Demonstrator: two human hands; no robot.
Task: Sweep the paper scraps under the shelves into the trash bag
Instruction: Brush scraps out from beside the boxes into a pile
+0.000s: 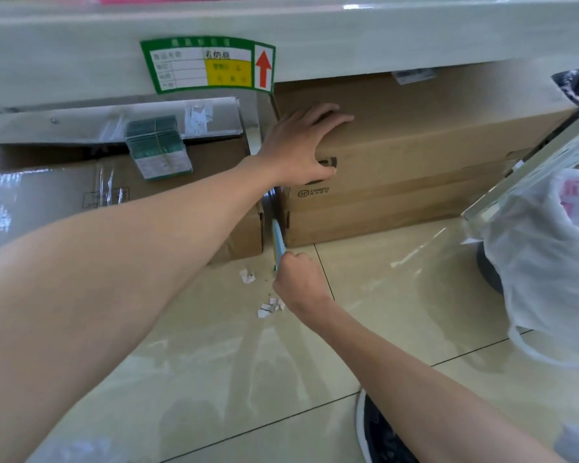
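Because the scraps hide in the narrow gap between the two cartons at frame centre, the left hand (303, 145) is spread over the top corner of the right-hand carton (398, 155), fingers apart and curled on its edge, thumb pressed to the front face (likely bracing it or easing it aside). The right hand (298, 282), just below centre, is a fist clamped on a slim light-blue tool (278, 242) poked into that gap. Paper scraps (269, 307) lie on the tiled floor (214, 362) beside that fist. The trash bag (549, 262) waits at the right edge.
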